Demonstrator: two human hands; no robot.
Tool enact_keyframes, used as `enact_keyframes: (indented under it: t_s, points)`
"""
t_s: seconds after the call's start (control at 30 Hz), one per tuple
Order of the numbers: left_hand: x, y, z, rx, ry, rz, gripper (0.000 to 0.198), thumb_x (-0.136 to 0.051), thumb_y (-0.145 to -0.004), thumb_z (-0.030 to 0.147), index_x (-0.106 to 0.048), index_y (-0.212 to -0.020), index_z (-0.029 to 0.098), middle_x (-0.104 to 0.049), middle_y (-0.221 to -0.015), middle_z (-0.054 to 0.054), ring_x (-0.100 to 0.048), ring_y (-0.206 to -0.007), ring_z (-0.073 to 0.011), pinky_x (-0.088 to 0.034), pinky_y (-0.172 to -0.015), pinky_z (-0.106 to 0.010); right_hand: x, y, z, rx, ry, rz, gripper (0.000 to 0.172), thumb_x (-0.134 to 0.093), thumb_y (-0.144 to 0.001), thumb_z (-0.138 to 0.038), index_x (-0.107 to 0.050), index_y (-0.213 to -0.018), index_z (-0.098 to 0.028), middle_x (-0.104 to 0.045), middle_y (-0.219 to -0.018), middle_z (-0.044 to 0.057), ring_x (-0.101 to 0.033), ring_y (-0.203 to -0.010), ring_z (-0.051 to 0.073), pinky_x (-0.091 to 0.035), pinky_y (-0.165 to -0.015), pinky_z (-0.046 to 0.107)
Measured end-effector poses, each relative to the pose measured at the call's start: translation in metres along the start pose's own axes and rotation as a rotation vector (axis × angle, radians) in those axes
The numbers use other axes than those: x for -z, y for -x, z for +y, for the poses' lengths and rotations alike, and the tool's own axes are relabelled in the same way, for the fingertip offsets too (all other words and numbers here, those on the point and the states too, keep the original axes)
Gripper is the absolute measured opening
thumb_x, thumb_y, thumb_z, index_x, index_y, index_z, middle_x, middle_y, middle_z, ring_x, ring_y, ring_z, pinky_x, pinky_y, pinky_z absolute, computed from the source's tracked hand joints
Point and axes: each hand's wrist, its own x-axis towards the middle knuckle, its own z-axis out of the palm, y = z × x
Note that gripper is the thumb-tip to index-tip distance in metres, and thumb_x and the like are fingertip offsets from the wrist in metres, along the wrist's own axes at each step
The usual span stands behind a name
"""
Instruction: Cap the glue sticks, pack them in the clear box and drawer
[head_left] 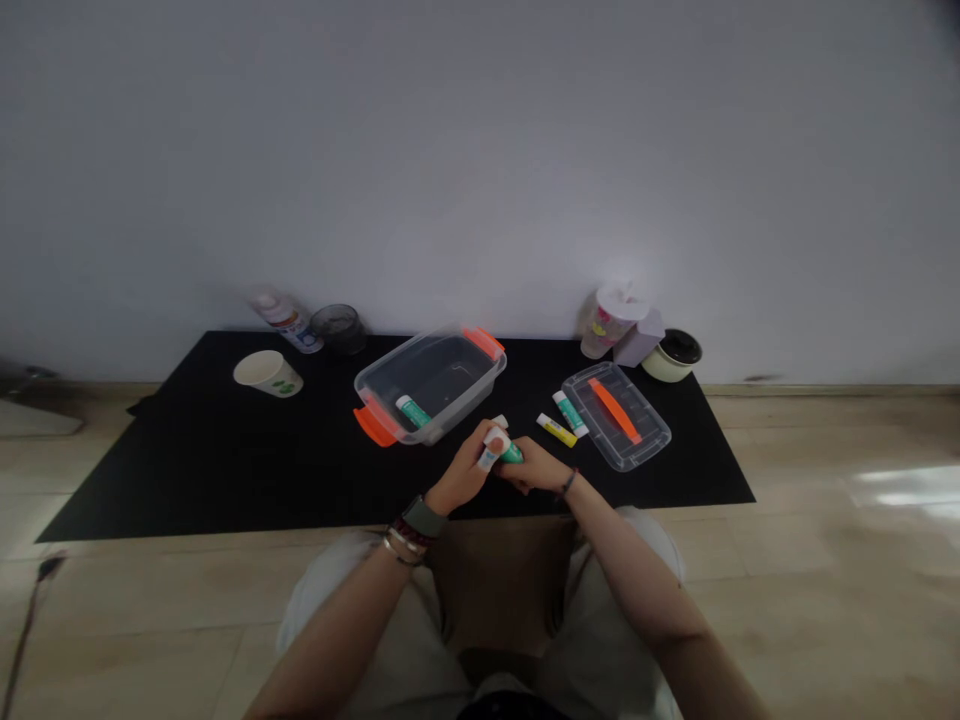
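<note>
In front of me, over the black table's near part, my left hand [466, 472] and my right hand [538, 468] meet, both closed around a green-and-white glue stick [513, 453]. Fingers hide part of it. A white patch, perhaps a bandage, shows at my left thumb. Just beyond stands a clear plastic box [459, 412] with orange latches, a green glue stick [412, 411] lying inside. To the right of my hands lie a yellow glue stick [556, 430] and another green glue stick [571, 413], beside a clear lid [651, 440] with an orange handle.
A paper cup [268, 373], a spray can [289, 320] and a dark bowl [339, 329] stand at the back left. Back right are a lidded plastic cup [606, 325], a pale box [640, 338] and a cream pot [670, 362]. A wall rises behind the black table [225, 480].
</note>
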Motion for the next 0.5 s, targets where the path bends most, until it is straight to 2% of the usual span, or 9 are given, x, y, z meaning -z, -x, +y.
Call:
enact_keyframes:
  t_s: [0.1,0.2,0.3,0.37,0.43,0.5]
  points:
    - [0.003,0.004,0.008,-0.024,-0.002,-0.033,0.045,-0.041,-0.096,0.06,-0.056,-0.105,0.019,-0.059,-0.093,-0.004,-0.052,-0.08,-0.0164,-0.048,-0.077,-0.031,0.001,0.002,0.001,0.016,-0.274,-0.247,0.033,-0.07,-0.077,-0.036,-0.048,-0.059,-0.019,-0.046,-0.043,-0.007,-0.043,-0.036,0.007,-0.031,-0.039,0.02]
    - [0.008,0.004,0.019,-0.065,-0.032,-0.003,0.042,-0.04,-0.098,0.055,-0.058,-0.106,0.019,-0.061,-0.099,-0.007,-0.056,-0.085,-0.0179,-0.049,-0.081,-0.033,-0.004,-0.001,0.0,0.065,-0.451,-0.312,0.041,-0.075,-0.075,-0.05,-0.051,-0.067,-0.017,-0.05,-0.051,-0.006,-0.047,-0.039,0.007,-0.034,-0.041,0.02]
    - [0.023,-0.001,0.031,-0.162,-0.151,0.124,0.039,-0.044,-0.097,0.054,-0.059,-0.102,0.019,-0.062,-0.104,-0.01,-0.058,-0.096,-0.0213,-0.049,-0.089,-0.038,-0.007,-0.009,0.0,0.217,-0.58,-0.165,0.049,-0.071,-0.078,-0.061,-0.059,-0.094,-0.016,-0.063,-0.074,0.0,-0.062,-0.063,0.013,-0.048,-0.059,0.024]
    - [0.043,-0.009,0.039,-0.191,-0.216,0.26,0.038,-0.045,-0.095,0.055,-0.059,-0.1,0.019,-0.062,-0.1,-0.009,-0.059,-0.094,-0.0219,-0.05,-0.088,-0.038,-0.005,-0.014,0.001,0.275,-0.631,-0.02,0.052,-0.066,-0.082,-0.063,-0.057,-0.109,-0.02,-0.066,-0.09,0.003,-0.065,-0.081,0.016,-0.051,-0.074,0.029]
    - [0.07,-0.022,0.044,-0.151,-0.226,0.415,0.039,-0.043,-0.095,0.056,-0.058,-0.098,0.02,-0.062,-0.092,-0.006,-0.06,-0.085,-0.0205,-0.051,-0.078,-0.035,0.001,-0.018,0.003,0.271,-0.654,0.104,0.05,-0.061,-0.085,-0.064,-0.055,-0.112,-0.022,-0.065,-0.097,0.004,-0.065,-0.087,0.017,-0.051,-0.079,0.032]
    - [0.097,-0.037,0.047,-0.089,-0.269,0.567,0.039,-0.041,-0.096,0.056,-0.057,-0.096,0.021,-0.062,-0.088,-0.004,-0.06,-0.082,-0.0197,-0.05,-0.075,-0.032,0.006,-0.021,0.005,0.258,-0.668,0.181,0.049,-0.057,-0.086,-0.065,-0.055,-0.111,-0.022,-0.064,-0.097,0.004,-0.065,-0.085,0.017,-0.051,-0.078,0.033]
